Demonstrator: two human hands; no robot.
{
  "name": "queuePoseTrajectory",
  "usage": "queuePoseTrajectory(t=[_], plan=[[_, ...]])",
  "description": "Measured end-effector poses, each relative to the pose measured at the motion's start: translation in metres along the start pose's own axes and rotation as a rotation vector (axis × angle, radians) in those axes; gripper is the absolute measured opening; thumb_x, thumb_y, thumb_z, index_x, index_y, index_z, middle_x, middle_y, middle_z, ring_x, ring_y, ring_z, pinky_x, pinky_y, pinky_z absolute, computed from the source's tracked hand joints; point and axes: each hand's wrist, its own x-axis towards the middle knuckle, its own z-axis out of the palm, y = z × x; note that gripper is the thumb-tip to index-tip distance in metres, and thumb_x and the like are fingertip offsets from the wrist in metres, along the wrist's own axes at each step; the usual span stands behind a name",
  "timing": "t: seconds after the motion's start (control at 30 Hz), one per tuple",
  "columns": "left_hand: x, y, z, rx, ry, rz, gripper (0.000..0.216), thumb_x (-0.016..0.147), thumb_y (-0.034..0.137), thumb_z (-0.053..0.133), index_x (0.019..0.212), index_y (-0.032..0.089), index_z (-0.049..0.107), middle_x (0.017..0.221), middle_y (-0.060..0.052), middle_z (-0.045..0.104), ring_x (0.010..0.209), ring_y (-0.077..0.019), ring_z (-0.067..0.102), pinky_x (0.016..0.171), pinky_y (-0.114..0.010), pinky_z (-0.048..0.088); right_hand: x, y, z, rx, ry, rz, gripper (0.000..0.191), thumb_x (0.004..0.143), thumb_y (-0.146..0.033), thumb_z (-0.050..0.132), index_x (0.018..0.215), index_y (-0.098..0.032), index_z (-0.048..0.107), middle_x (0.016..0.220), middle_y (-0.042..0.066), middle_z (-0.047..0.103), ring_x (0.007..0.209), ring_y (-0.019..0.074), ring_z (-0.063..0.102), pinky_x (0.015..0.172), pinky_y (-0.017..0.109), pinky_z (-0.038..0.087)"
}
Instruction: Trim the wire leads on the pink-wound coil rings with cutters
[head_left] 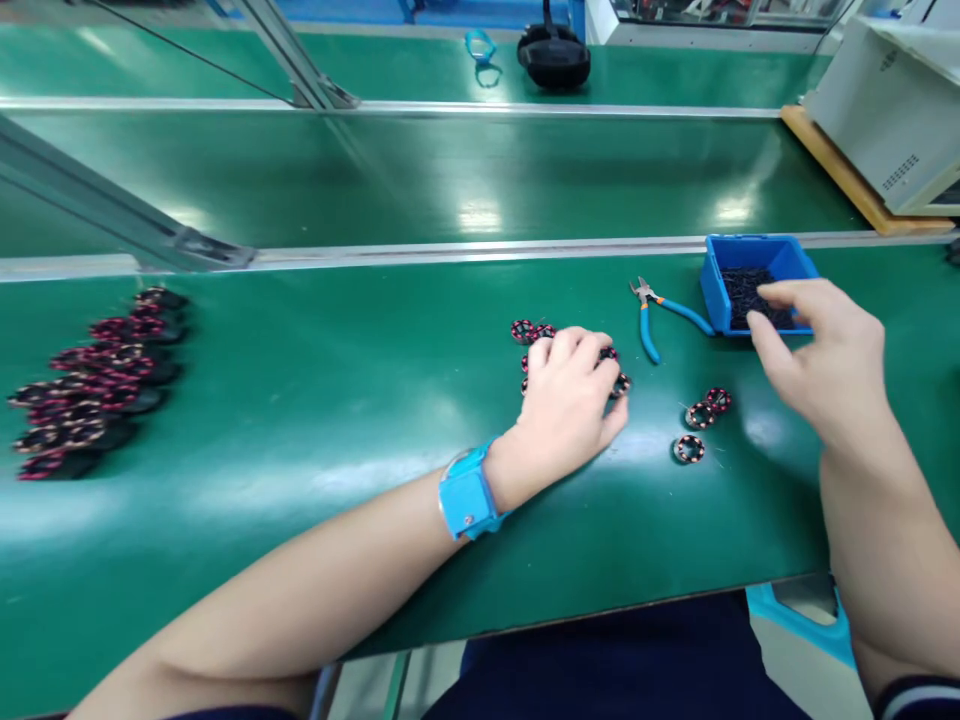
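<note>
My left hand (566, 400), with a blue strap (469, 493) at its wrist, lies over a group of small wound coil rings (523, 331). Its fingers are bent but apart, and the palm side is hidden. Red and copper windings show around the fingers. Over the blue bin (716, 290) of small black pieces (742, 290) hovers my right hand (832, 355), thumb and index finger slightly apart, with nothing visible between them. Below and left of it, a few loose coil rings (689, 449) lie on the green table, thin wire ends sticking out.
Blue-handled cutting pliers (651, 318) lie left of the bin. A larger batch of coil rings with black parts (97, 385) stands at the far left. Metal rails (480, 250) cross behind the table. A grey machine (892, 120) stands at the back right.
</note>
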Motion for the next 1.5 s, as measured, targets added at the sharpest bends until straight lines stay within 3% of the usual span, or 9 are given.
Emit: queuePoseTrajectory(t=[0.17, 0.33, 0.5, 0.67, 0.8, 0.97, 1.13, 1.33, 1.5], plan=[[-0.002, 0.013, 0.007, -0.295, -0.032, 0.208, 0.040, 0.082, 0.014, 0.053, 0.122, 0.012, 0.051, 0.134, -0.018, 0.052, 0.122, -0.0313, 0.048, 0.099, -0.051, 0.042, 0.017, 0.033, 0.028, -0.234, -0.232, 0.167, 0.023, 0.088, -0.029, 0.052, 0.093, -0.014, 0.069, 0.104, 0.017, 0.068, 0.101, 0.0344, 0.061, 0.088, 0.050, 0.046], [0.007, 0.026, 0.023, -0.611, -0.226, 0.173, 0.054, 0.081, 0.007, 0.046, 0.134, 0.014, 0.040, 0.135, -0.016, 0.052, 0.125, -0.0262, 0.048, 0.105, -0.048, 0.041, 0.024, 0.023, 0.036, -0.315, -0.391, 0.221, 0.039, 0.093, -0.030, 0.040, 0.072, -0.015, 0.069, 0.091, 0.018, 0.070, 0.092, 0.0354, 0.063, 0.080, 0.050, 0.046], [0.023, 0.029, 0.028, -0.686, -0.310, 0.153, 0.044, 0.079, 0.014, 0.057, 0.123, 0.016, 0.052, 0.119, -0.012, 0.063, 0.109, -0.0250, 0.057, 0.097, -0.045, 0.046, 0.024, 0.028, 0.033, -0.273, -0.263, 0.235, 0.024, 0.085, -0.020, 0.051, 0.093, -0.016, 0.073, 0.101, 0.014, 0.071, 0.096, 0.0332, 0.062, 0.082, 0.045, 0.046], [0.022, 0.034, 0.031, -0.557, -0.254, 0.059, 0.028, 0.079, 0.025, 0.062, 0.106, 0.016, 0.059, 0.098, -0.008, 0.068, 0.093, -0.0242, 0.060, 0.085, -0.042, 0.049, 0.023, 0.035, 0.034, -0.223, -0.150, 0.281, 0.021, 0.078, -0.015, 0.055, 0.090, -0.017, 0.072, 0.090, 0.010, 0.074, 0.088, 0.0298, 0.065, 0.079, 0.042, 0.050], [0.011, 0.029, 0.016, -0.414, -0.280, -0.001, 0.059, 0.072, 0.039, 0.068, 0.122, 0.012, 0.052, 0.113, -0.015, 0.062, 0.103, -0.0300, 0.057, 0.088, -0.046, 0.048, 0.021, 0.038, 0.034, -0.152, -0.063, 0.268, 0.031, 0.077, -0.013, 0.054, 0.105, -0.015, 0.070, 0.085, 0.008, 0.074, 0.083, 0.0257, 0.068, 0.079, 0.039, 0.052], [0.006, 0.018, -0.006, -0.412, -0.430, 0.294, 0.077, 0.068, 0.015, 0.058, 0.141, 0.016, 0.034, 0.155, -0.014, 0.025, 0.131, -0.0330, 0.038, 0.102, -0.049, 0.039, 0.016, 0.047, 0.035, -0.073, 0.025, 0.218, 0.029, 0.080, -0.016, 0.056, 0.104, -0.013, 0.071, 0.087, 0.010, 0.075, 0.079, 0.0238, 0.070, 0.081, 0.038, 0.055], [0.011, 0.012, -0.006, -0.330, -0.511, 0.398, 0.055, 0.076, 0.004, 0.047, 0.129, 0.016, 0.051, 0.136, -0.013, 0.052, 0.110, -0.0271, 0.054, 0.092, -0.041, 0.046, 0.013, 0.047, 0.028, 0.057, 0.144, 0.147, 0.019, 0.079, -0.019, 0.060, 0.093, -0.016, 0.072, 0.085, 0.009, 0.074, 0.070, 0.0222, 0.070, 0.070, 0.037, 0.059], [0.008, 0.011, -0.003, -0.449, -0.444, 0.212, 0.018, 0.085, 0.015, 0.052, 0.100, 0.015, 0.062, 0.095, -0.008, 0.064, 0.087, -0.0197, 0.061, 0.078, -0.032, 0.052, 0.000, 0.001, 0.019, 0.415, 0.140, 0.206, 0.014, 0.080, -0.025, 0.066, 0.092, -0.021, 0.070, 0.083, 0.004, 0.073, 0.073, 0.0211, 0.072, 0.069, 0.035, 0.061], [-0.014, 0.014, 0.001, -0.829, -0.180, -0.232, 0.014, 0.075, 0.019, 0.067, 0.085, 0.015, 0.058, 0.089, -0.006, 0.065, 0.079, -0.0159, 0.063, 0.065, -0.026, 0.055, -0.025, -0.051, 0.017, 0.824, -0.198, 0.299, 0.009, 0.080, -0.023, 0.070, 0.089, -0.021, 0.069, 0.082, 0.003, 0.074, 0.076, 0.0204, 0.073, 0.072, 0.034, 0.061]])
